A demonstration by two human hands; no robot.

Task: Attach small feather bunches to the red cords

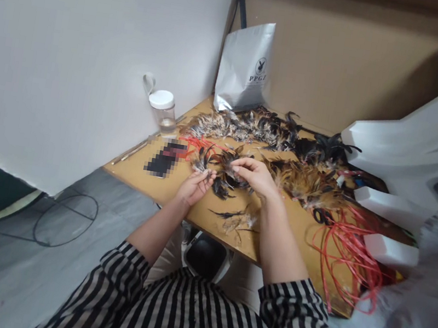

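My left hand (198, 185) is closed in a pinch on the base of a small bunch of feathers (201, 161), dark with pale fluffy ends, which fans up above the fingertips. To its right, my right hand (257, 177) has thumb and forefinger drawn together over a pile of dark brown feathers (221, 186). Whatever those fingertips hold, if anything, is too small to make out. Several loose feathers (240, 221) lie nearer the table's front edge, below both hands.
Rows of brown and black feathers (245, 126) run along the back of the wooden table (173, 187). A lidded jar (163, 108) and a silver bag (242, 68) stand behind. Red plastic strings (349, 251) pile up at right beside white foam pieces (407, 155). A blurred-out dark object (163, 159) lies left.
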